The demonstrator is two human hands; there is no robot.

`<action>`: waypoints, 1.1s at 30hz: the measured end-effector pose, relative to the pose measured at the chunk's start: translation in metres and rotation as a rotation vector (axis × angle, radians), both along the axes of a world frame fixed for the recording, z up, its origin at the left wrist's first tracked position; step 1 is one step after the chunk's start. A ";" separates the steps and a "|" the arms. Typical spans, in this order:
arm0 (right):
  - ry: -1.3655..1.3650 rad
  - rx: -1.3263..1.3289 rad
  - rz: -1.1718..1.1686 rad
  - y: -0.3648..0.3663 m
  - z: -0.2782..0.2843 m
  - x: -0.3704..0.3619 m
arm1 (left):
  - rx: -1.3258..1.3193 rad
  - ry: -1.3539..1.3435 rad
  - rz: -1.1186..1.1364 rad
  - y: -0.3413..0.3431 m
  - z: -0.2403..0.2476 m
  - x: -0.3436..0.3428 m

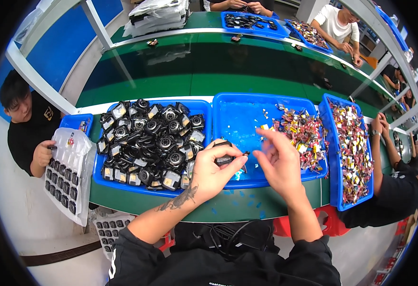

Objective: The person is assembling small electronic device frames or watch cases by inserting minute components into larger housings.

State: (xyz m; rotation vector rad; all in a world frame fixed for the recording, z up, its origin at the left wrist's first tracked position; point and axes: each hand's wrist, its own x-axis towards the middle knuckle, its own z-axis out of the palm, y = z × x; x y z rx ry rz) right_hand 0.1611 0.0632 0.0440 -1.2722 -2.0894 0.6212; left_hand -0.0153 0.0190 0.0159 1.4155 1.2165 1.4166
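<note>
L hand (212,170) grips blk case (224,160); R hand (281,161) spread, room twd tray far rim (261,97).

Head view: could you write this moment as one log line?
left hand: holding black smartwatch case | right hand: open, over middle blue tray | left blue tray: heaped black smartwatch cases

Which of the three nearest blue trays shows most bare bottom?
The middle tray: largely bare at left, whereas the left tray and right tray are heaped.
</note>
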 end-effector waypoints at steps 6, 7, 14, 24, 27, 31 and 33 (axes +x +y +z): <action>0.496 -0.244 0.211 -0.005 0.001 -0.009 | 0.001 0.027 -0.045 -0.001 0.000 -0.003; 0.479 -0.187 0.222 -0.004 0.000 -0.008 | 0.018 0.051 -0.078 -0.001 -0.001 -0.004; 0.444 -0.272 0.153 -0.012 0.017 -0.002 | -0.076 -0.414 -0.267 -0.001 0.008 -0.006; 0.273 -0.081 0.097 -0.018 0.032 -0.014 | -0.114 -0.393 -0.411 -0.004 0.013 -0.009; 0.274 -0.099 0.085 -0.020 0.036 -0.014 | -0.129 -0.379 -0.430 -0.005 0.011 -0.010; 0.295 -0.075 0.103 -0.020 0.036 -0.014 | -0.053 -0.386 -0.401 -0.006 0.010 -0.007; 0.249 -0.009 0.109 -0.020 0.039 -0.014 | -0.032 -0.362 -0.400 -0.006 0.010 -0.007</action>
